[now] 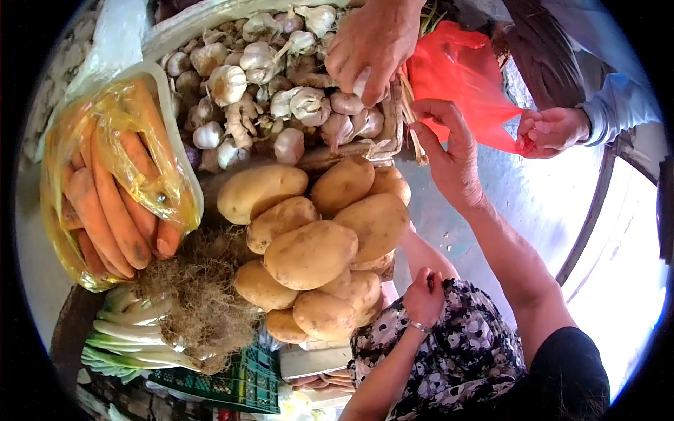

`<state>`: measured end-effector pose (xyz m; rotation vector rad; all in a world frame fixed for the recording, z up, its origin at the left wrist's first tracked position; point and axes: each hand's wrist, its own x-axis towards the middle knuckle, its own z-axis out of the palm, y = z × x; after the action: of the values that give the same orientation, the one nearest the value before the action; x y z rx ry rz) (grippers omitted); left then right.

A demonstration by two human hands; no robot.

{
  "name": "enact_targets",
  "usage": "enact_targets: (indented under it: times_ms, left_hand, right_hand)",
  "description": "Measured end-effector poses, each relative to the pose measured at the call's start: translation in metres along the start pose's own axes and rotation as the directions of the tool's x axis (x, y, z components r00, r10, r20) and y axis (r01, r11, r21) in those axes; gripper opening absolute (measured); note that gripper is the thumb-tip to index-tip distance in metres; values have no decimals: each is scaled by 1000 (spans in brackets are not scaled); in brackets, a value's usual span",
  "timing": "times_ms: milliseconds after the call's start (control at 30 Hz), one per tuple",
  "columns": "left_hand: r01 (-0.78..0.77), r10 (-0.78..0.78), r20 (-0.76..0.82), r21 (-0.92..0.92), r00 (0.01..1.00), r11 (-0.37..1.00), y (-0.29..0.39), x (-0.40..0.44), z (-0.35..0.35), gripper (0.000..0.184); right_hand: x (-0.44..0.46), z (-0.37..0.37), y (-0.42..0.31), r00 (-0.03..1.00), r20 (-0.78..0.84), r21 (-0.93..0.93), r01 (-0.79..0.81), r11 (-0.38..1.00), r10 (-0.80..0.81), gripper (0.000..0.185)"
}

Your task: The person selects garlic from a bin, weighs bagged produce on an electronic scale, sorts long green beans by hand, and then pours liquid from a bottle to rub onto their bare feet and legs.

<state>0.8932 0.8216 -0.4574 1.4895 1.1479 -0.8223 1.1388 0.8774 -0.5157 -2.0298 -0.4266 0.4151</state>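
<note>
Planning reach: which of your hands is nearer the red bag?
Right. The right hand is at the lower left of the red bag, contact unclear; the left hand is farther off, by the floral cloth.

Before me the red bag point(456, 74) is thin, glossy plastic; the yellowish bag point(104, 144) over the carrots point(105, 217) is slick, crinkled film. I see papery garlic point(228, 84), smooth, matt potatoes point(311, 255), rough, fibrous roots point(203, 302), a hard plastic green crate point(258, 375), soft floral cloth point(449, 351) and a shiny, metal-looking bracelet point(420, 327).
</note>
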Motion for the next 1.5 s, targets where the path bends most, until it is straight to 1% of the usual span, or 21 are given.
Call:
enact_targets:
  times_ms: [133, 233, 300, 333, 500, 533, 600, 633, 667, 700, 733, 767, 800, 867, 933, 1033, 1100, 1133, 1200, 1333, 1500]
  left_hand:
    - [-41, 41, -19, 0, 999, 999, -7, -1, -2, 24]
    - [-58, 58, -32, -9, 998, 998, -5, -1, 1, 23]
    - [-67, 66, -46, -16, 997, 998, -6, -1, 2, 23]
    - [-92, 91, -64, -20, 994, 996, -9, -1, 3, 22]
    - [-118, 114, -89, -31, 989, 993, -9, -3, 2, 20]
    - [-114, 111, -91, -22, 990, 993, -9, -3, 3, 20]
    - [-112, 111, -91, -13, 990, 994, -9, -3, 3, 20]
    - [-117, 115, -95, -19, 989, 993, -8, -3, 1, 20]
    - [-121, 118, -98, -26, 988, 992, -6, -4, 0, 20]
    - [-124, 121, -98, -34, 988, 992, -7, -4, 1, 20]
    - [-128, 124, -98, -35, 987, 991, -9, -4, 3, 20]
    - [-133, 130, -97, -32, 987, 991, -11, -4, 5, 20]
    - [-137, 134, -94, -29, 987, 990, -10, -4, 4, 20]
    - [-70, 69, -57, -11, 996, 997, -8, -3, 2, 20]
    - [-85, 84, -64, -9, 994, 996, -8, -2, 4, 20]
    - [-113, 112, -66, -3, 991, 994, -9, -4, 3, 21]
    - [-136, 135, -70, -7, 988, 991, -7, -2, 3, 21]
    - [-127, 126, -68, -10, 990, 992, -7, -3, 3, 21]
    - [-126, 126, -60, -5, 990, 992, -6, -3, 2, 22]
    - [-111, 110, -22, -33, 994, 993, -5, -1, 1, 22]
    - [-101, 101, -5, -30, 995, 994, -7, -1, 3, 24]
  right_hand:
    - [-8, 5, -1, 996, 77, 100, -50, 994, 42, 23]
    - [-1, 5, -6, 979, 200, -76, -26, 997, 41, 25]
    - [15, 13, -6, 960, 203, -346, 255, 903, -194, 28]
    - [25, 18, -8, 958, 206, -345, 260, 902, -197, 28]
    - [96, 61, 9, 904, 276, -713, 421, 561, -328, 41]
    - [105, 62, 9, 902, 278, -711, 424, 561, -330, 41]
    - [118, 59, 7, 895, 431, -574, 372, 729, -117, 45]
    - [116, 57, 3, 906, 337, -470, 399, 788, -257, 38]
    - [112, 56, 0, 903, 340, -471, 404, 784, -261, 38]
    - [103, 51, -4, 938, 322, -65, 160, 985, -131, 38]
    - [93, 45, -14, 933, 360, 352, -141, 925, 5, 41]
    - [85, 38, -19, 903, 430, 463, -233, 855, 14, 48]
    - [78, 32, -23, 905, 425, 463, -232, 856, 15, 48]
    - [65, 27, -30, 799, 569, 536, -540, 649, 194, 40]
    - [61, 26, -30, 791, 573, 560, -569, 602, 214, 39]
    - [54, 27, -11, 756, 623, 626, -636, 452, 201, 37]
    - [54, 26, -8, 725, 688, 702, -673, 232, 21, 40]
    - [53, 26, -10, 730, 683, 706, -668, 235, 24, 40]
    - [51, 27, -16, 730, 683, 710, -657, -251, 20, 46]
    - [55, 25, -16, 713, 701, 652, -626, -427, 26, 51]
    - [52, 30, 2, 780, 625, 711, -555, -431, 28, 45]
